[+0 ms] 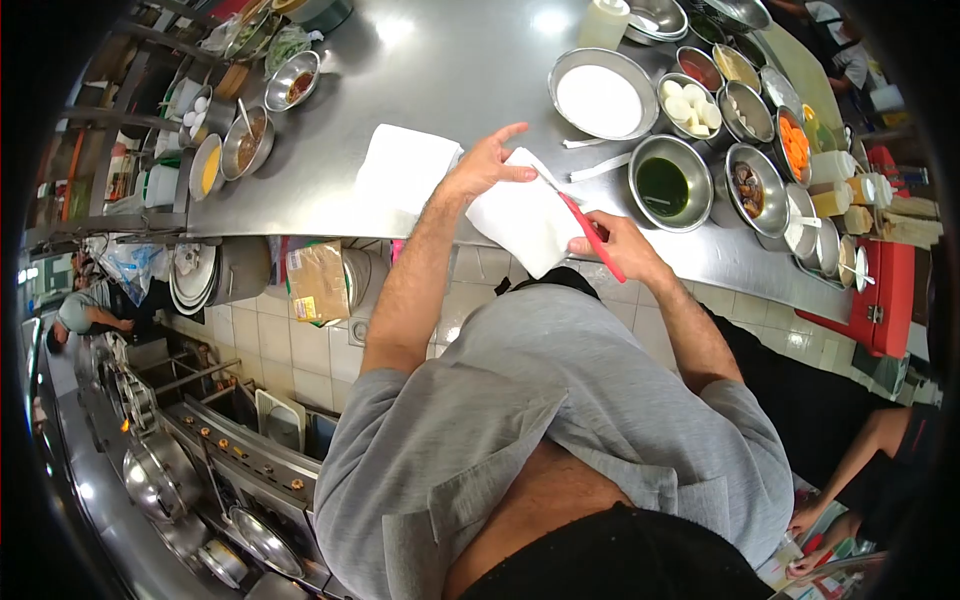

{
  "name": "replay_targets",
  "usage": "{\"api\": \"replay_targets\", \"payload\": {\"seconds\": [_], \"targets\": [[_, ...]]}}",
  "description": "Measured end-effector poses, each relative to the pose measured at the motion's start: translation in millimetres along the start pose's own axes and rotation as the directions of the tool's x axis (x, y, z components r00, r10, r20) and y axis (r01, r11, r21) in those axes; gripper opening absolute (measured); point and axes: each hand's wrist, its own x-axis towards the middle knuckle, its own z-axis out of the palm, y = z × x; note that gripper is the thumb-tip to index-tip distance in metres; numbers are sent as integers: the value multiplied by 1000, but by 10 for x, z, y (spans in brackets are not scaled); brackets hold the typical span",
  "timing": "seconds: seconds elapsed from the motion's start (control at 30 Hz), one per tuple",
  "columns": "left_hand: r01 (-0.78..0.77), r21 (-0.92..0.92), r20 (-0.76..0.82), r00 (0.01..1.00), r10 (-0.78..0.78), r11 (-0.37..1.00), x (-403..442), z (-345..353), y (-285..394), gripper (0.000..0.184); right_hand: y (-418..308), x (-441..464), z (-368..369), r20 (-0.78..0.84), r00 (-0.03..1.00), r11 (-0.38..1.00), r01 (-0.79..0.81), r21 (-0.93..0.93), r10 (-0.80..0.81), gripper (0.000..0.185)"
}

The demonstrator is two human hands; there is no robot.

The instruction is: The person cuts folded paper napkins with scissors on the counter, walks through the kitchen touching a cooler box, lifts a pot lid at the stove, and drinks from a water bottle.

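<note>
Red and slender, the handle of a knife is seen right of centre in the frame, its long axis slanting from lower right to upper left, where the narrow blade is pointed. The handle is grasped by the right hand, closed around it. The blade is laid against one white sheet, whose upper edge is touched by the thumb of the left hand; one finger is extended, and the grip of the rest cannot be told. At upper centre, one folded white stack is set on the metal counter. Two white strips are seen above right. Beyond them, one white-filled bowl, one bowl of green liquid and one bowl of white rounds are placed.
</note>
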Motion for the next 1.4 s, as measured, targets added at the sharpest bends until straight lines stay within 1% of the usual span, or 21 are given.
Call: {"api": "replay_targets", "payload": {"seconds": [0.07,0.2,0.23,0.27,0.33,0.53,0.6,0.7,0.83,0.9,0.93,1.0,1.03,1.07,1.1,1.13,1.17,1.2,1.27,1.33,1.4], "targets": [[-14,29,-18,1000,15,999,-46,-11,-10,82,-127,-33,-45,102,992,997,-67,-49,72,67],[-32,105,-33,999,35,994,-49,-18,9,83,-38,-8,-76,41,999,1000,3,-3,-3,62],[-35,107,-24,999,38,994,-15,-18,-4,83,-124,-16,-135,96,995,998,-13,-55,19,65],[-40,53,-46,998,42,998,2,-30,-31,85,-166,-9,-164,158,987,994,-25,-107,42,68],[-35,-6,-79,996,34,999,-9,-53,-45,87,-47,26,-150,193,981,1000,15,-19,-11,74],[-54,-6,-22,998,54,999,-21,20,61,89,-102,31,-159,168,986,998,-15,62,4,73],[-32,-10,-17,999,32,999,-13,25,57,91,-73,45,-156,179,984,995,-28,93,11,68],[-24,3,-34,999,24,1000,8,18,10,92,-149,-20,-167,178,980,995,-96,8,93,65],[-39,6,-25,999,39,999,44,22,-71,91,-58,27,-125,150,985,996,-88,-4,88,65],[-31,-8,67,997,31,999,58,69,-80,92,-34,61,-125,110,994,999,7,45,-12,65],[-32,-7,66,997,32,999,44,99,-58,92,-8,69,-103,109,994,999,8,46,-13,65],[-30,-48,19,999,31,998,9,152,7,91,37,98,-58,60,997,988,31,154,-41,65],[-36,-46,8,999,37,998,35,156,-25,91,35,83,-53,54,998,987,1,161,-10,61],[-48,-52,21,999,49,997,60,151,-111,90,43,46,-57,66,998,988,13,154,-24,61],[-65,-51,15,998,66,997,65,96,-160,89,41,41,-63,56,998,997,-25,67,21,58],[-55,-135,-28,998,52,989,21,80,-143,88,13,87,-56,48,998,999,-43,-22,44,55],[-59,-212,-78,996,44,976,-26,98,-126,87,29,112,-31,22,999,1000,-28,3,28,52],[-101,-26,-181,979,95,995,-6,70,-187,85,72,123,-26,-11,1000,1000,-7,29,7,50],[-131,-145,-115,987,114,981,35,49,-300,84,120,188,-72,74,996,999,-43,-21,44,46],[-130,-151,-42,991,125,980,43,122,-333,89,142,235,-53,95,995,994,-13,111,2,45],[-110,-224,-29,994,107,968,34,135,-340,90,262,363,42,23,976,955,209,211,-218,45]]}}
